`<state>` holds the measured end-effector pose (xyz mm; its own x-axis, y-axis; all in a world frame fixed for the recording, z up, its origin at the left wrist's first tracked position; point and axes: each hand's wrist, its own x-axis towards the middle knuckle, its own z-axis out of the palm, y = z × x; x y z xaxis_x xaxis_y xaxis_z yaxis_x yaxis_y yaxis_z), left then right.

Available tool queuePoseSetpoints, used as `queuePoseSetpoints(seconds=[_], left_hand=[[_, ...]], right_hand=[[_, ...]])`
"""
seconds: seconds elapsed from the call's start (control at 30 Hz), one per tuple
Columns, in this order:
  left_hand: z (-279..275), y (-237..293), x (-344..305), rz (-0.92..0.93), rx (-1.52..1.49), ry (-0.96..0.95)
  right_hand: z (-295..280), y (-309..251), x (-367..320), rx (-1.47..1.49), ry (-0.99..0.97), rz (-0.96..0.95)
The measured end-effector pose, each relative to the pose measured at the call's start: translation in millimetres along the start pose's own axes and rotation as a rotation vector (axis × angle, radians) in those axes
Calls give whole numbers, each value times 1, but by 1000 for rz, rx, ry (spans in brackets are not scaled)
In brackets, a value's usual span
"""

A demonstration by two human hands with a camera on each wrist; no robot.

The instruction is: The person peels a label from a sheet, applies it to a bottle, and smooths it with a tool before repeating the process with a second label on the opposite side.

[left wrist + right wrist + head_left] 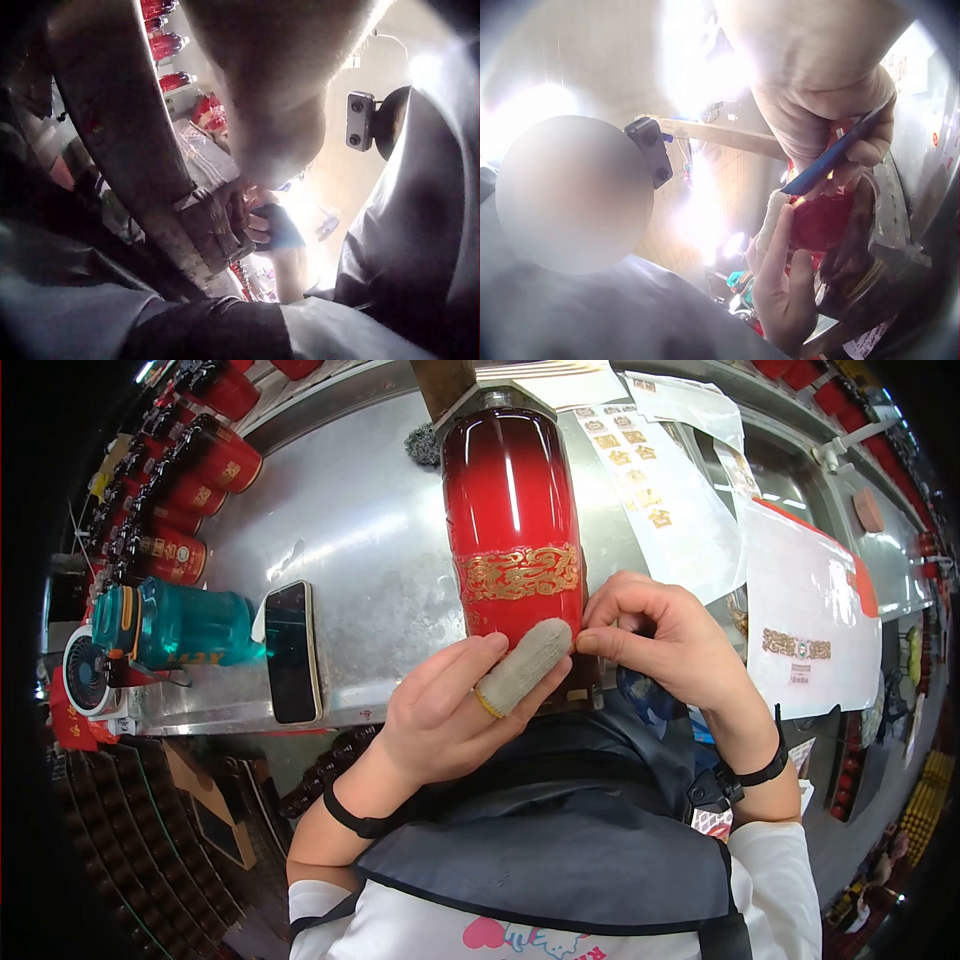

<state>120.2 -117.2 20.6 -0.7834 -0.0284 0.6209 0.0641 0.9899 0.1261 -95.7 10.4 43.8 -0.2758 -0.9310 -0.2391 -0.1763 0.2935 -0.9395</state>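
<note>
A glossy red bottle [512,490], dark toward its far end, lies with a gold ornamental band [520,573] across it. My left hand [450,705] rests its extended fingers at the bottle's near end; one finger wears a grey knitted sleeve [525,665]. Beside it, my right hand [665,640] has thumb and forefinger together at the bottle's edge. In the right wrist view, the right hand [832,82] has its other fingers curled round a blue flat tool [829,161], whose tip is by the sleeved finger of the left hand [787,289]. Whether the fingertips pinch anything is too small to tell.
A phone [291,652], a teal jug [195,622] and a small fan [90,672] are at the left of the metal table [350,540]. Red jars [215,455] stand behind them. Sheets of gold decals [650,490] and a printed sheet [810,600] lie right.
</note>
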Motion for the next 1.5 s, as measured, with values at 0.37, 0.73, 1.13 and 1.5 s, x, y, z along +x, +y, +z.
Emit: queuePoseSetpoints(seconds=[0.37,0.73,1.13,1.5], left_hand=[[-6,2,0,141,24,-21],[-15,-1,-14,52,26,-49],[-8,5,-5,23,8,1],[3,12,15,-33,-2,-20]], right_hand=[[0,1,0,10,-13,23],[0,-3,0,-5,-49,59],[3,0,-2,-8,21,4],[5,0,-3,-3,29,-15]])
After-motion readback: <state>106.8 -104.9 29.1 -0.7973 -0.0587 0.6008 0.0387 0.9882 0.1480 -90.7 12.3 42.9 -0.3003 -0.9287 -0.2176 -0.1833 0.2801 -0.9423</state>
